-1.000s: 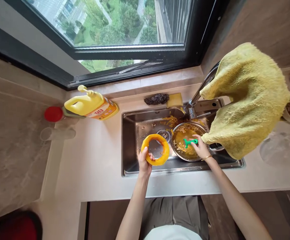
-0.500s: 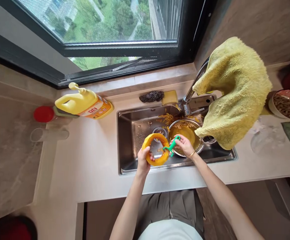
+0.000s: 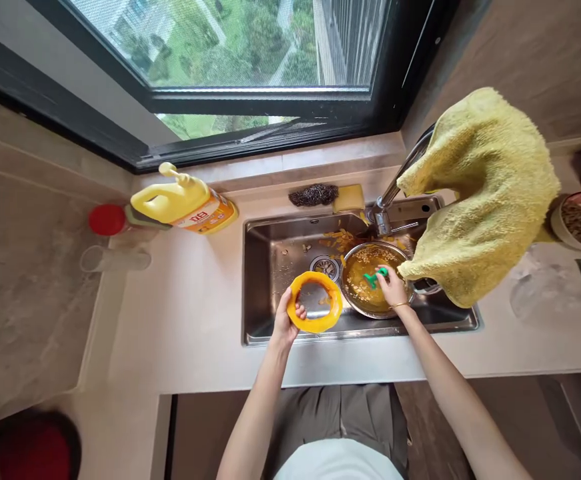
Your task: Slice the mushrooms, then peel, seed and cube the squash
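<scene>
My left hand point(image 3: 286, 319) is closed round the left side of an orange pumpkin ring point(image 3: 329, 320), thumb outside and fingertips through its hole. The ring is tilted over the front of the sink. My right hand point(image 3: 393, 288) grips a green peeler point(image 3: 371, 280) by its handle end, above the metal bowl point(image 3: 346, 300). Yellowish water with pale seeds fills the bowl, which stands in the steel sink point(image 3: 260, 300). The peeler is apart from the ring. Orange peelings point(image 3: 339, 239) lie behind the bowl, near the drain point(image 3: 325, 267).
A yellow towel point(image 3: 490, 200) hangs over the faucet point(image 3: 383, 220) at the right. Behind the sink lie a dark scrubber point(image 3: 313, 195) and a yellow sponge point(image 3: 349, 198). A detergent bottle point(image 3: 185, 207) stands at the left, by a red-lidded jar point(image 3: 107, 219).
My right hand has moved the peeler away from the ring, rightward over the bowl. My left hand still holds the ring, now turned to face up more. The view has shifted slightly.
</scene>
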{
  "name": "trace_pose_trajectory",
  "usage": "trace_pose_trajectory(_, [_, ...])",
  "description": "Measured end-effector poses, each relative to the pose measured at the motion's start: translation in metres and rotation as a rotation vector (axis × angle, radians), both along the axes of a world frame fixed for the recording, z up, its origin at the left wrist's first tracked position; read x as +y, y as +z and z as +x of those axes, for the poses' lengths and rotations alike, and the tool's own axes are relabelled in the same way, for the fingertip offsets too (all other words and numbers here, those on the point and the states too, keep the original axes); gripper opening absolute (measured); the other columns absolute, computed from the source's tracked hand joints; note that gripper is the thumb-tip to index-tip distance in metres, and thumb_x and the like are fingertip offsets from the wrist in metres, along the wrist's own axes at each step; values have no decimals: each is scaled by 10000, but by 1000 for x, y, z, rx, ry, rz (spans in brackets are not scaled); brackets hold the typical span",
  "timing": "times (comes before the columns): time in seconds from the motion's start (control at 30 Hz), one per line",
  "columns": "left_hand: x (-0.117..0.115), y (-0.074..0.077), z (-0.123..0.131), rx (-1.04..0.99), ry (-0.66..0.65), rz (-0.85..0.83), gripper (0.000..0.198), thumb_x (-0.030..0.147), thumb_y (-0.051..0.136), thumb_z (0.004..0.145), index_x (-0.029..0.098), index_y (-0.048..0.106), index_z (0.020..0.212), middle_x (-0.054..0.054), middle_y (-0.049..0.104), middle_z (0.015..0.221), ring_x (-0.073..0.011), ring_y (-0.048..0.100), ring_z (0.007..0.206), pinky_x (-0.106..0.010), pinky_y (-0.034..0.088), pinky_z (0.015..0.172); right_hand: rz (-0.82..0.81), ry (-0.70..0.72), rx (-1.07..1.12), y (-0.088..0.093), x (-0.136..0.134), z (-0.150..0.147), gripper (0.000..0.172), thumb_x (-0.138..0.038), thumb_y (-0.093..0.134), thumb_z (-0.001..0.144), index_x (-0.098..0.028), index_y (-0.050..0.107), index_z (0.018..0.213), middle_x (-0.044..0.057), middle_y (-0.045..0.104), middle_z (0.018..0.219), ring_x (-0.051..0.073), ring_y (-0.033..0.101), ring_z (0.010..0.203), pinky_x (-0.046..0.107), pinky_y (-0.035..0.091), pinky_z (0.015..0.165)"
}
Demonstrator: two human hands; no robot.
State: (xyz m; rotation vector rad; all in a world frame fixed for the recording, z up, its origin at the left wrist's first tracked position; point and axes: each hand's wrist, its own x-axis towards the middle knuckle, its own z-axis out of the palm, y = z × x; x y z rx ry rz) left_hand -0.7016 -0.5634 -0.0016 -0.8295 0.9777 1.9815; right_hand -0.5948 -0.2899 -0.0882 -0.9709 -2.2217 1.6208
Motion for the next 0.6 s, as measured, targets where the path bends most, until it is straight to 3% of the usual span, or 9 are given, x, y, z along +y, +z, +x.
trace_pose_trajectory(0.1, [2, -5, -2, -81, -23, 35, 260, 365, 619, 738, 113, 559, 721, 66, 418, 441, -18, 355, 335, -126, 318, 348, -318, 66, 140, 34, -11, -10, 316, -437, 548, 800, -227, 530, 1036, 70, 658, 956, 209, 617, 916, 390, 488, 846])
trace_pose_trajectory(0.17, [4, -7, -2, -125, -47, 67, 262, 362, 595, 757, 108, 560, 707, 62, 409, 426, -21, 346, 327, -130, 314, 334, -509, 217, 169, 54, -21, -17, 313, -418, 568, 800, -226, 525, 1043, 56, 662, 931, 199, 627, 879, 369, 508, 802])
trace_pose_trajectory(0.23, [4, -7, -3, -160, -99, 99, 276, 370, 576, 775, 105, 562, 698, 59, 400, 411, -26, 340, 318, -135, 310, 321, -611, 389, 151, 64, -28, -24, 296, -402, 585, 794, -213, 534, 1016, 47, 661, 903, 192, 632, 850, 358, 514, 779])
trace_pose_trajectory(0.3, [2, -5, -3, -191, -175, 109, 288, 375, 563, 789, 105, 559, 690, 56, 402, 402, -29, 344, 307, -135, 301, 307, -607, 451, 136, 62, -24, -30, 282, -403, 603, 778, -205, 547, 970, 40, 659, 868, 189, 632, 827, 354, 516, 768])
trace_pose_trajectory(0.47, [-11, -5, -3, -267, -306, 82, 335, 393, 508, 835, 100, 545, 675, 38, 435, 399, -31, 382, 297, -117, 308, 304, -394, 96, 182, 36, 13, -40, 282, -403, 660, 723, -215, 545, 898, 29, 660, 854, 181, 621, 838, 343, 508, 793])
trace_pose_trajectory(0.53, [-12, -7, -1, -264, -310, 62, 363, 421, 504, 842, 103, 541, 672, 35, 445, 403, -29, 389, 296, -115, 314, 309, -489, 80, 180, 35, 9, -40, 305, -409, 651, 732, -223, 527, 940, 34, 666, 894, 185, 629, 851, 352, 518, 783])
trace_pose_trajectory(0.6, [-7, -9, 1, -246, -303, 34, 425, 499, 497, 832, 110, 535, 663, 38, 441, 398, -32, 392, 291, -120, 311, 307, -640, 119, 179, 39, -12, -41, 327, -416, 647, 735, -233, 507, 966, 36, 672, 935, 185, 642, 855, 361, 530, 775])
